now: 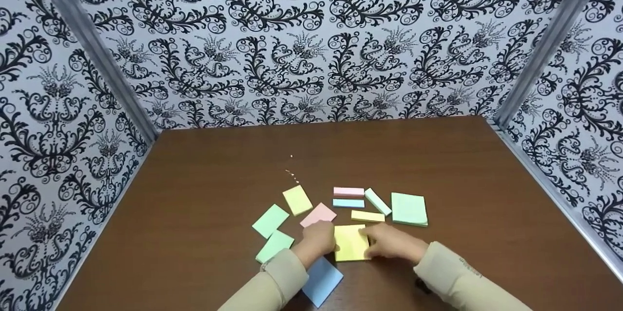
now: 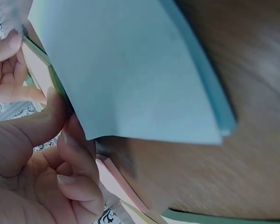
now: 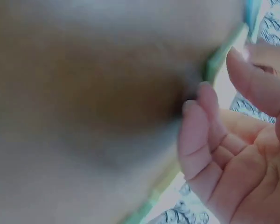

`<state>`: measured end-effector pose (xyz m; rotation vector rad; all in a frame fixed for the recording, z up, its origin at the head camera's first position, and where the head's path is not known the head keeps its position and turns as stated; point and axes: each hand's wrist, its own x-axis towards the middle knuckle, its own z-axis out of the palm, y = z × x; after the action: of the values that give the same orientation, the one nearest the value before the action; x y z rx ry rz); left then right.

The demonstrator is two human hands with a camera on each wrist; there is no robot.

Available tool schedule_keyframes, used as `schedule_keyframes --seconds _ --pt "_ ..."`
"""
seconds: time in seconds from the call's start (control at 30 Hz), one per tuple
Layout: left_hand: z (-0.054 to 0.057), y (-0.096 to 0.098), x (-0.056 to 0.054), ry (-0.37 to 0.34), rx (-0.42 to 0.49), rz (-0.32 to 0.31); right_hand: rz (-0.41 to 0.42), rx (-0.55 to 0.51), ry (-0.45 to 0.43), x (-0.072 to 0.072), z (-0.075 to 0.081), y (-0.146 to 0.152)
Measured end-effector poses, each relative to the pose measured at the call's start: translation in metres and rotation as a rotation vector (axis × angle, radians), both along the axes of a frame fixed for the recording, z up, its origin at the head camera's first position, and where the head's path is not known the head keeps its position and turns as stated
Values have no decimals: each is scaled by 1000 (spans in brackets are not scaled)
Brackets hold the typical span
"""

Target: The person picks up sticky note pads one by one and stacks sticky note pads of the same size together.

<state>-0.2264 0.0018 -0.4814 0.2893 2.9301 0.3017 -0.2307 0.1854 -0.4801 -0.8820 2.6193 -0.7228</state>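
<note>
A yellow sticky-note pad (image 1: 351, 244) lies between the two hands. My left hand (image 1: 319, 239) pinches its left edge, the thumb on the pad's face and the other fingers curled, as the left wrist view shows. My right hand (image 1: 393, 242) is at the pad's right edge, thumb and fingers apart, with fingertips touching it. In the right wrist view the right fingers (image 3: 196, 135) are relaxed and slightly bent. A blue sticky-note pad (image 1: 321, 283) lies below the left hand and fills much of the left wrist view. A pink pad (image 1: 319, 214) sits just beyond the left hand.
On the brown table (image 1: 219, 165) lie two green pads, one (image 1: 271, 221) above the other (image 1: 275, 245), a smaller yellow pad (image 1: 297, 200), a larger pale green pad (image 1: 409, 209) and several narrow strips, including a pink one (image 1: 348, 192). Patterned walls (image 1: 311, 58) enclose the table.
</note>
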Motion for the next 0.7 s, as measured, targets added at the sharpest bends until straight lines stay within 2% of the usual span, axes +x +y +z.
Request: schedule_keyframes --seconds 0.07,0.17,0.27,0.33,0.47,0.7 --pt "-2 -1 -1 14 7 -8 -86 -26 35 -7 7 6" --pt "-3 -2 -2 26 20 -14 -275 0 83 -21 19 20" --pt "-2 -3 -2 17 35 -12 -422 146 129 -35 26 35" --pt "-2 -3 -2 14 35 -15 -479 261 116 -39 26 43" --pt "-2 -3 -1 10 17 -25 -506 404 89 -44 20 50" --pt "-2 -4 -3 16 27 -29 -489 469 91 -49 15 44"
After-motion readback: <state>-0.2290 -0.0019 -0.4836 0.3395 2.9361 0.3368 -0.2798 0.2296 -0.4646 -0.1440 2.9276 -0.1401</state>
